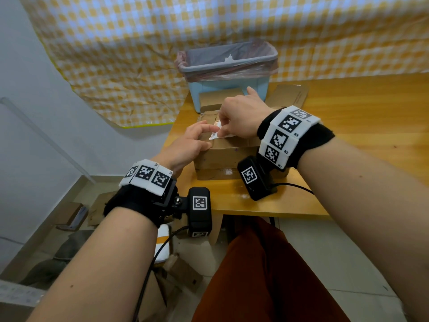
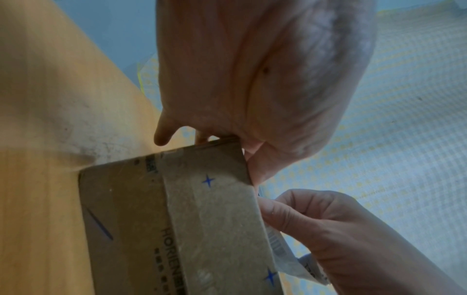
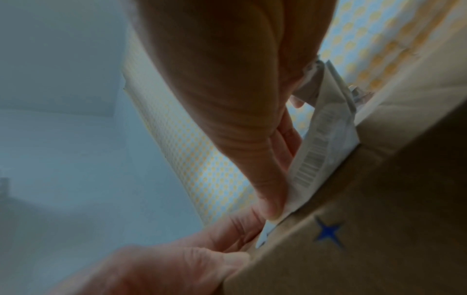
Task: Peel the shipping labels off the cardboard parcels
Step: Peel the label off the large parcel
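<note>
Head view: a cardboard parcel sat near the front left corner of the wooden table, on top of a flatter piece of cardboard. The left hand rested on the parcel's top left edge, fingers fairly straight and pressing down, holding it steady. The right hand was over the parcel top, thumb and fingers pinching a white shipping label partly lifted off the cardboard. A light blue bin lined with a pink bag stood behind the parcel, with a white scrap inside. More cardboard lay flat behind the right hand. Boxes and scraps lay on the floor to the left.

Left wrist view: the left hand lay across the parcel top edge, fingertips over its rim. The parcel side showed blue stars and brown tape. The right hand gripped the label, its barcode showing, peeled away from the box edge.

Right wrist view: blurry. The right hand pinched the barcode label, one end still stuck to the parcel. Left hand fingers pressed on the parcel edge just below the label.
</note>
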